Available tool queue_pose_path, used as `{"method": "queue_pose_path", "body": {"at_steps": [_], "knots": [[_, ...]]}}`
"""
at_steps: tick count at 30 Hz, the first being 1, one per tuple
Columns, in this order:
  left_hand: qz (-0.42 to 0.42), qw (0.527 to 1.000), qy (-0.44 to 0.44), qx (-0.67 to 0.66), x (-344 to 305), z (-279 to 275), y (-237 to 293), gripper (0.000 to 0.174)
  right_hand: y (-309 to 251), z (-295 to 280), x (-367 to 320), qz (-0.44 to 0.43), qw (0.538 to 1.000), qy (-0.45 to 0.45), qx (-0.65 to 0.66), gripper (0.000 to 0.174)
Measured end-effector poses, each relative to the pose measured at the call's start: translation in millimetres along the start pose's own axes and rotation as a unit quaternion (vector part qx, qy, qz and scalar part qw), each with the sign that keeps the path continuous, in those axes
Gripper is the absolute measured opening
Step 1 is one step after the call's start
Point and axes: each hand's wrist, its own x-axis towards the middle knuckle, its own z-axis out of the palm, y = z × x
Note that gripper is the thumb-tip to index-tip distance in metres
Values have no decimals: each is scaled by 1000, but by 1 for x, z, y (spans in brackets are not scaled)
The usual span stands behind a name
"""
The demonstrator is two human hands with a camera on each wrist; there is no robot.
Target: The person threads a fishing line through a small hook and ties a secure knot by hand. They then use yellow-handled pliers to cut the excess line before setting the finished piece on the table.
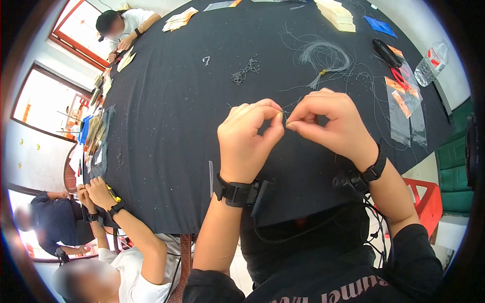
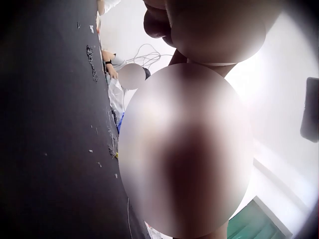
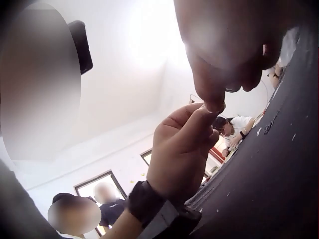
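Over the black-covered table, the left hand (image 1: 250, 134) pinches a fine thread-like line (image 1: 286, 112) between thumb and forefinger. Facing it, the right hand (image 1: 331, 121) pinches the line too, thumb against forefinger, its fingertips a short gap from the left ones. Whether a small hook is also held at the fingertips I cannot tell. In the right wrist view the left hand (image 3: 179, 144) and right hand (image 3: 224, 50) meet at their tips. Blur covers much of the left wrist view. Beyond the hands lie a tied coil of clear line (image 1: 328, 55) and a heap of small dark metal hooks (image 1: 246, 69).
On the right are red-handled scissors (image 1: 399, 78), a black case (image 1: 387, 53), clear plastic bags (image 1: 400, 118) and a water bottle (image 1: 432, 64). Stacked cards (image 1: 336, 15) and a blue packet (image 1: 380, 26) lie at the back. Other people sit along the left side.
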Motion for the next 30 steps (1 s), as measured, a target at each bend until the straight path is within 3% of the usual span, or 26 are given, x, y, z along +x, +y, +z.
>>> {"method": "queue_pose_path", "body": {"at_steps": [4, 10, 16, 23, 30], "knots": [[23, 999, -35, 7, 0, 0, 1, 11, 0, -5, 3, -88, 990, 24, -109, 8], [47, 997, -51, -26, -2, 5, 1, 13, 2, -7, 5, -114, 982, 65, -135, 7], [-36, 983, -73, -163, -6, 4, 1, 11, 0, -9, 3, -60, 989, 92, -98, 7], [-168, 924, -61, -337, -9, 2, 9, 6, 4, -3, -1, 26, 993, 112, -10, 9], [-170, 916, -7, -364, -9, 3, 9, 6, 1, 5, -2, 134, 981, 109, 82, 14]]}}
